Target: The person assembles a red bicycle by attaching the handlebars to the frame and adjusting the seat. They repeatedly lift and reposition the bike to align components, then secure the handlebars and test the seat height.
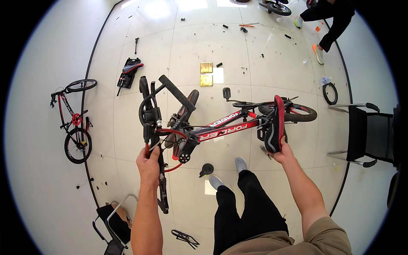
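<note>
Glossy pale floor tiles (121, 146) stretch between white walls, with small dark parts scattered over them. At the far left, a red-and-black bicycle (76, 120) rests by the wall; toward the lower left is a metal-framed chair (121, 225) with a black seat. Further up, a black case (126, 83) lies on the floor.

Next comes the left hand (148, 163), its fingers closed around the black handlebar (161, 180) below the red cables. Its bicycle, with a red, black and white frame (229, 131), is directly in front of the person, between both hands. The front wheel (193, 100) is turned relative to the frame. Two yellow boxes (206, 74) lie beyond it, and a round black part (207, 169) lies near the person's grey shoes (240, 164).

On the right, the right hand (282, 153) grips the near end of the black-and-red saddle (274, 129) with its fingers. Past it are a loose tire (330, 93), another person's dark-trousered legs (333, 27) and a black chair (372, 134).
</note>
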Tool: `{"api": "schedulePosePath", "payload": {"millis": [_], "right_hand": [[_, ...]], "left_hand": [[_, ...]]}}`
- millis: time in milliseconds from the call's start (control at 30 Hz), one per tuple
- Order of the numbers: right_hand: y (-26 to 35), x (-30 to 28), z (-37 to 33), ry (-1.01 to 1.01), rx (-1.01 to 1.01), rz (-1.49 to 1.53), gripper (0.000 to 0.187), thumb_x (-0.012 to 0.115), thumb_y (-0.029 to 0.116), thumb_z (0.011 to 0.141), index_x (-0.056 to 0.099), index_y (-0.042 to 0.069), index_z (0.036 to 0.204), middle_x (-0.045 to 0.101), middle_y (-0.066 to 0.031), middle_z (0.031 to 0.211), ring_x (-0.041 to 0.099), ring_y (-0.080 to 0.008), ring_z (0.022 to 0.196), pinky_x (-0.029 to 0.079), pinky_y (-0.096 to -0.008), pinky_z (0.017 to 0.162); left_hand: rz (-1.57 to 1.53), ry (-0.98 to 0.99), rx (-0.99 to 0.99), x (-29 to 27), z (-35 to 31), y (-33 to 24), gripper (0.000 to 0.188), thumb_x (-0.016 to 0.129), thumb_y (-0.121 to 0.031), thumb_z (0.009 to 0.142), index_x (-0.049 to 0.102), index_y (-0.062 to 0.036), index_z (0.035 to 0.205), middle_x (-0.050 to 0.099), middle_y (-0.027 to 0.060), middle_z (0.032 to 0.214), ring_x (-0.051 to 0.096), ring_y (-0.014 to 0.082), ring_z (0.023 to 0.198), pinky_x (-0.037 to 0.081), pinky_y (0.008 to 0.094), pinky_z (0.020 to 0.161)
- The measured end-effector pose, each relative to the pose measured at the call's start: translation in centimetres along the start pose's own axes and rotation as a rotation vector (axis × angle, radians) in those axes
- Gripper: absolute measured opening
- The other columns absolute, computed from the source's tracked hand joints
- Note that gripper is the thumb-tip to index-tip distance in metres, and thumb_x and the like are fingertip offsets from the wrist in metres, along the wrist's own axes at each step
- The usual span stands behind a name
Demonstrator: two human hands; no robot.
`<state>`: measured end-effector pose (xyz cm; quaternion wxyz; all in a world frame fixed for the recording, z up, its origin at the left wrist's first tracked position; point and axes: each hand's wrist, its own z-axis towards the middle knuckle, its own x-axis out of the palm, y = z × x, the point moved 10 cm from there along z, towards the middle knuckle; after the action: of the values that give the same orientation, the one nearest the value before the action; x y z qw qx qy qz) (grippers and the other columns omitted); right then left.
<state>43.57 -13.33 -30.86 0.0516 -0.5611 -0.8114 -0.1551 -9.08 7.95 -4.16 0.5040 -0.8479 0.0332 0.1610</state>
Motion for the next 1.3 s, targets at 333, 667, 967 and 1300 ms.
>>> {"api": "schedulePosePath", "payload": {"millis": [333,667,967,1300], "right_hand": [[0.1,-0.2,1.2,0.026,0.006,0.0,0.063,0.049,0.066,0.101,0.055,0.022,0.146,0.065,-0.0066,0.141,0.061,-0.0304,0.127,0.045,-0.0587,0.11],[-0.3,-0.6,2.3,0.058,0.025,0.046,0.064,0.052,0.067,0.1,0.055,0.022,0.146,0.063,-0.0052,0.145,0.057,-0.0308,0.132,0.041,-0.059,0.113],[-0.4,-1.2,3.0,0.021,0.031,0.086,0.06,0.052,0.064,0.102,0.056,0.022,0.145,0.064,-0.0065,0.144,0.057,-0.031,0.131,0.041,-0.0598,0.112],[-1.0,-1.1,1.4,-0.069,-0.001,0.06,0.054,0.054,0.057,0.105,0.055,0.021,0.145,0.065,-0.0069,0.139,0.062,-0.0308,0.124,0.047,-0.0564,0.107]], "left_hand": [[0.189,0.144,0.044,3.9,-1.7,-2.8,0.022,0.073,-0.007,0.096,0.069,0.0049,0.113,0.068,-0.0004,0.087,0.058,0.0082,0.076,0.048,0.0245,0.071],[0.214,0.172,0.033,8.0,-0.3,-5.7,0.031,0.082,-0.016,0.087,0.07,0.0047,0.107,0.07,0.003,0.086,0.062,0.0111,0.075,0.052,0.0276,0.074],[1.151,0.291,0.086,14.2,0.4,-8.1,0.097,0.094,-0.063,0.057,0.062,-0.0023,0.125,0.065,0.0149,0.121,0.055,0.0302,0.121,0.036,0.0491,0.107],[1.391,0.362,0.148,16.5,-1.1,-7.7,0.087,0.091,-0.051,0.063,0.056,-0.0031,0.127,0.067,0.01,0.115,0.054,0.0304,0.121,0.038,0.0536,0.103]]}}
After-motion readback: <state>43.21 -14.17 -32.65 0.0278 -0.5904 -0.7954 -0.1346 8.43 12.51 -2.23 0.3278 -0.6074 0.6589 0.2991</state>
